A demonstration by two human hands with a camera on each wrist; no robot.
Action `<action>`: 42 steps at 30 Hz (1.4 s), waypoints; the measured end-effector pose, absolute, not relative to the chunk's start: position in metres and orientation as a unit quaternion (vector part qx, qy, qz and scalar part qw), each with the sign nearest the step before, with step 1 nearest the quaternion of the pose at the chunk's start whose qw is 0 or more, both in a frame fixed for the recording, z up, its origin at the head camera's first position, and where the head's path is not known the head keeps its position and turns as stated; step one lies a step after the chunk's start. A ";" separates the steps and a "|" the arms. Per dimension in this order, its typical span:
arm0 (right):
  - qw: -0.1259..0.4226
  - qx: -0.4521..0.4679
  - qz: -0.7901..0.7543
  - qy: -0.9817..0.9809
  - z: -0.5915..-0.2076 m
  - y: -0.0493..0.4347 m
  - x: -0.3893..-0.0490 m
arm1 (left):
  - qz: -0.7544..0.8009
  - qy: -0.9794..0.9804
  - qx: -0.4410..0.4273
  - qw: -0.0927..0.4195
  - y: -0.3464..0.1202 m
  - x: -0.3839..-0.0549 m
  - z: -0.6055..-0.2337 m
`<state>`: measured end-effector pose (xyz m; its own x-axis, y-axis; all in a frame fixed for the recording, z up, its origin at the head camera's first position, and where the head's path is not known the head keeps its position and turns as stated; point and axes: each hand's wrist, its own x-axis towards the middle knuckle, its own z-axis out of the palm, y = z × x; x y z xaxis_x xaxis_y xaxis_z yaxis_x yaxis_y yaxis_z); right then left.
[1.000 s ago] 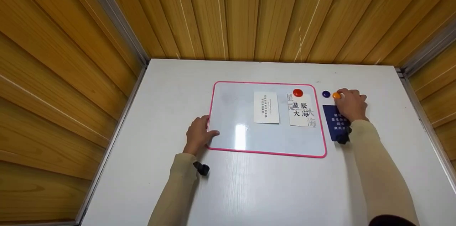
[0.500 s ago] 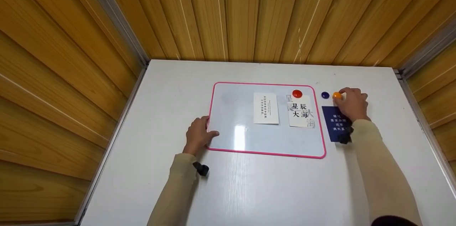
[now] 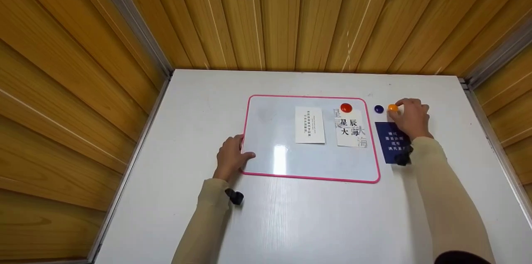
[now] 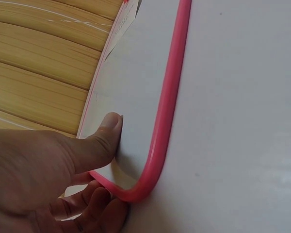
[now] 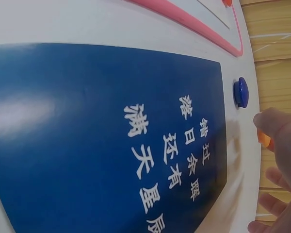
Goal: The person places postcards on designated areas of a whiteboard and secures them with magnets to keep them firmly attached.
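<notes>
A whiteboard [image 3: 266,139] with a pink frame lies on the white table. My left hand [image 3: 230,156] grips its left edge, thumb on the white face and fingers at the frame; in the left wrist view the thumb [image 4: 106,131] shows near a rounded corner. My right hand [image 3: 412,118] pinches an orange round magnet [image 3: 392,107], partly hidden by a fingertip in the right wrist view. Just left of it sits a dark blue magnet [image 3: 378,109]. Below these, a navy card [image 3: 388,141] with white characters lies beside the board, partly under my right wrist.
On the board, a red magnet [image 3: 346,107] sits at the top of a white card [image 3: 348,137] with large characters. Left of that lies another white card [image 3: 309,124] with small print. Wooden panels [image 3: 278,18] rise behind the table [image 3: 299,222] and at both sides.
My right hand, with the orange magnet, has shifted slightly toward the far side of the table relative to the blue magnet. My left hand stays on the whiteboard's edge.
</notes>
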<state>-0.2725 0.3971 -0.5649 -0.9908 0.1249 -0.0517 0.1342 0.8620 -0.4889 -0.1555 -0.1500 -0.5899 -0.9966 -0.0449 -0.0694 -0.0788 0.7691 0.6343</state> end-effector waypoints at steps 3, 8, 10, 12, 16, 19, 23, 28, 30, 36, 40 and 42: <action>0.011 0.069 -0.258 0.964 -0.564 0.396 -0.274 | 0.336 0.941 -0.032 0.023 -0.150 -0.155 -0.590; 0.012 0.071 -0.269 0.961 -0.562 0.393 -0.276 | 0.337 0.941 -0.028 0.020 -0.151 -0.155 -0.590; 0.015 0.074 -0.274 0.959 -0.560 0.391 -0.277 | 0.337 0.941 -0.026 0.018 -0.151 -0.155 -0.590; 0.019 0.077 -0.279 0.957 -0.558 0.389 -0.277 | 0.336 0.941 -0.026 0.017 -0.151 -0.154 -0.589; 0.021 0.079 -0.280 0.957 -0.556 0.385 -0.279 | 0.340 0.940 -0.030 0.019 -0.150 -0.154 -0.589; 0.014 0.075 -0.275 0.958 -0.554 0.381 -0.280 | 0.343 0.938 -0.034 0.020 -0.149 -0.154 -0.588; 0.000 0.062 -0.269 0.961 -0.551 0.375 -0.281 | 0.341 0.939 -0.035 0.020 -0.149 -0.154 -0.587; -0.015 0.043 -0.269 0.962 -0.549 0.368 -0.282 | 0.345 0.938 -0.038 0.023 -0.148 -0.154 -0.587; -0.016 0.040 -0.270 0.962 -0.547 0.365 -0.282 | 0.349 0.936 -0.039 0.022 -0.148 -0.154 -0.587; -0.014 0.035 -0.268 0.963 -0.546 0.356 -0.285 | 0.351 0.935 -0.042 0.021 -0.147 -0.153 -0.588; -0.019 0.025 -0.266 0.963 -0.544 0.349 -0.287 | 0.350 0.936 -0.041 0.019 -0.148 -0.153 -0.589; -0.026 0.019 -0.264 0.964 -0.543 0.345 -0.287 | 0.351 0.935 -0.041 0.018 -0.148 -0.153 -0.589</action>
